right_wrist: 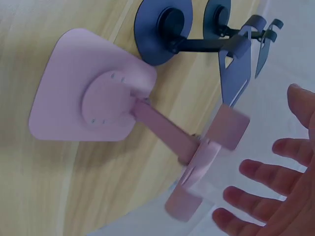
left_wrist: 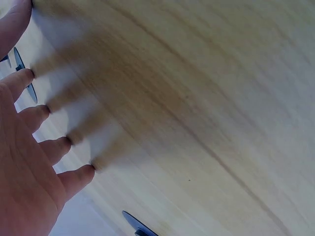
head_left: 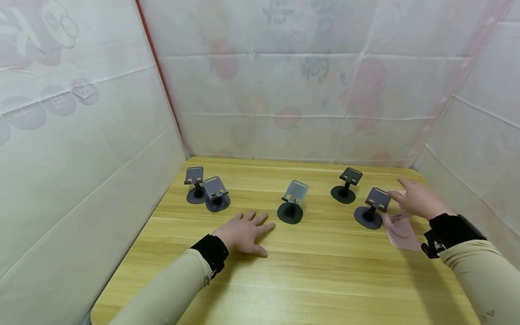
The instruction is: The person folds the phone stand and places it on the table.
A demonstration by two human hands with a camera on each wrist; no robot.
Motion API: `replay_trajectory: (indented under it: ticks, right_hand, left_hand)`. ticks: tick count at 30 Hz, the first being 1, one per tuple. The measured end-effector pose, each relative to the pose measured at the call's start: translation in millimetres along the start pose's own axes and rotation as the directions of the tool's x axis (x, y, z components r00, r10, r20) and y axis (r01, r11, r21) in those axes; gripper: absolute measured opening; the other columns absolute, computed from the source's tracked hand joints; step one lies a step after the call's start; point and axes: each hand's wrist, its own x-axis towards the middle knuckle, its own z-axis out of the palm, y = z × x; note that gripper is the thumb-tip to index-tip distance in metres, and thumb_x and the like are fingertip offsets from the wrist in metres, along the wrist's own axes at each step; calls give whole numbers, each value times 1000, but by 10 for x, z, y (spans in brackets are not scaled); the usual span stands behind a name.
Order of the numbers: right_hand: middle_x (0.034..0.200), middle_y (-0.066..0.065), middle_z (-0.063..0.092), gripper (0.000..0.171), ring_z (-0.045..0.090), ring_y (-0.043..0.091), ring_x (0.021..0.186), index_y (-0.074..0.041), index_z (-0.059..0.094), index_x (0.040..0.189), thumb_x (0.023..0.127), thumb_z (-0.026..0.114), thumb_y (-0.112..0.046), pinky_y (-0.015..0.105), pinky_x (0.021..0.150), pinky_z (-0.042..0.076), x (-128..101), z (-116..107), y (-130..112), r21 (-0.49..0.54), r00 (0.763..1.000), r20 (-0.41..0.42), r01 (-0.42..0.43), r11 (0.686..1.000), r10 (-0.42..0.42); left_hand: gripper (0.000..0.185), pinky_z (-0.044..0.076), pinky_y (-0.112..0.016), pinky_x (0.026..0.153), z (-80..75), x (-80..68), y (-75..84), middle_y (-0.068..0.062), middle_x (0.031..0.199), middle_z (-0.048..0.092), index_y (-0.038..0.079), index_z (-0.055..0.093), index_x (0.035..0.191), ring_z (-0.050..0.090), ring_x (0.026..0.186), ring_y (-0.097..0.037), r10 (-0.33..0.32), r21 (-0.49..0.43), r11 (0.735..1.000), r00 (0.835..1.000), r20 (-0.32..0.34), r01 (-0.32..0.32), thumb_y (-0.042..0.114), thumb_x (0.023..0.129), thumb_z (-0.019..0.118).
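Observation:
My right hand (head_left: pixel 420 198) is over the pink phone stand (head_left: pixel 406 237) at the right of the table and covers part of its upper half. In the right wrist view, the pink stand has a square base and a raised arm with a tilted holder. The fingers of that hand are spread beside the holder, with nothing gripped. A purple-grey phone stand (head_left: pixel 361 216) with a round base stands just left of the pink one. My left hand (head_left: pixel 243 232) lies palm down with its fingers spread, its fingertips on the wooden table (left_wrist: pixel 197 98).
A grey stand with a black base (head_left: pixel 290 214) stands mid-table. Two purple-grey stands (head_left: pixel 194 174) (head_left: pixel 218 204) sit close together at the back left. A black stand (head_left: pixel 343 195) is at the back right. White printed sheets (head_left: pixel 252 90) wall the table's back and sides.

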Motion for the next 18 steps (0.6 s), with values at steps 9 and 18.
replay_trajectory:
  ticks: [9, 18]
  right_hand:
    - [137, 54, 33, 79, 38, 70, 122, 31, 27, 141, 109, 44, -40, 74, 99, 37, -86, 83, 211, 43, 1000, -24, -14, 999, 15]
    - [136, 55, 29, 83, 35, 72, 121, 34, 23, 139, 106, 45, -40, 74, 98, 36, -136, 187, 325, 87, 998, -1, -70, 994, 70]
  left_hand:
    - [85, 22, -62, 122, 19, -19, -10, -2, 171, 19, 36, 30, 162, 19, 155, -38, -4, -17, 1000, 1000, 3, 4, 70, 91, 61]
    - [85, 22, -60, 122, 50, -7, -25, -1, 171, 17, 37, 28, 162, 17, 156, -38, -8, -6, 1000, 1000, 9, 8, 71, 91, 59]
